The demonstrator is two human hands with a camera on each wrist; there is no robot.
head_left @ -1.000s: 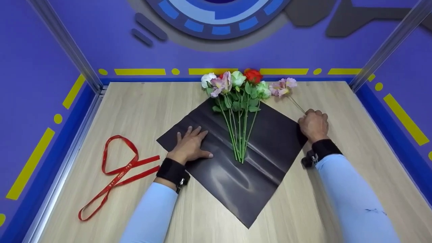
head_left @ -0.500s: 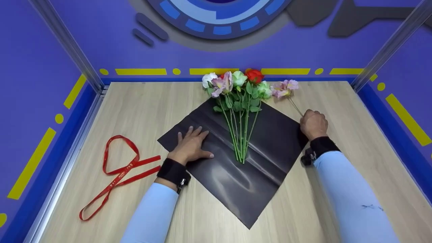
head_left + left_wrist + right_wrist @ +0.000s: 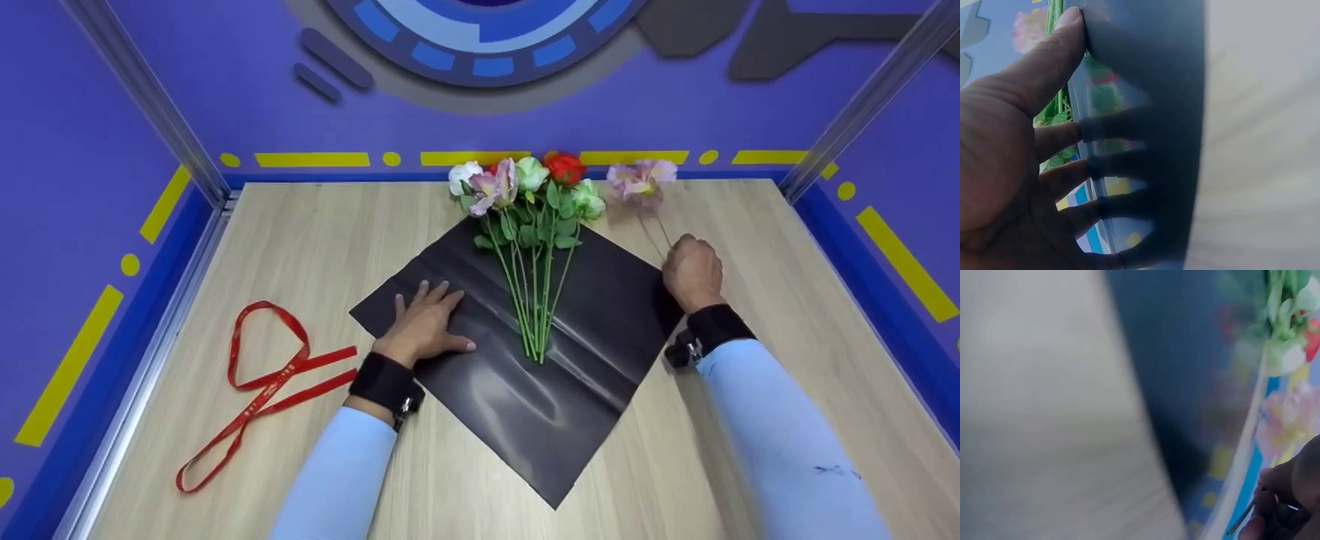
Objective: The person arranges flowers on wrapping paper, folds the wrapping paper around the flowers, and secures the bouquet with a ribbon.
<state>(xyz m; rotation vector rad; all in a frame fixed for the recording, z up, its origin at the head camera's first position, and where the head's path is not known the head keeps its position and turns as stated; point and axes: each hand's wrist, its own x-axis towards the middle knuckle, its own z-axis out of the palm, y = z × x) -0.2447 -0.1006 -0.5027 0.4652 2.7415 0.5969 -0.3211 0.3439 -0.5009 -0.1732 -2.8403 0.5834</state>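
Observation:
My left hand (image 3: 424,326) lies on the black wrapping sheet (image 3: 510,420) with its fingers spread and straight. The left wrist view shows its palm (image 3: 994,163) and the fingers reflected in the glossy sheet. Beyond the sheet's right corner, my right hand (image 3: 694,274) pinches the thin stem of a pink artificial flower (image 3: 641,180), whose bloom points to the back wall. The stem's lower end (image 3: 1241,517) pokes out of the fingers in the right wrist view. On the sheet lies a fanned bunch of artificial flowers (image 3: 534,300), with white, red, pale green and pink blooms.
A red ribbon (image 3: 277,382) lies looped on the wooden table (image 3: 315,247), left of the sheet. The bunch's blooms reach past the sheet's far corner, close to the blue back wall (image 3: 247,112). Metal posts (image 3: 142,82) stand at the back corners.
The pink flower's bloom has swung slightly right and up as my right hand shifts a little to the back. My left hand, the bunch and the ribbon stay in place.

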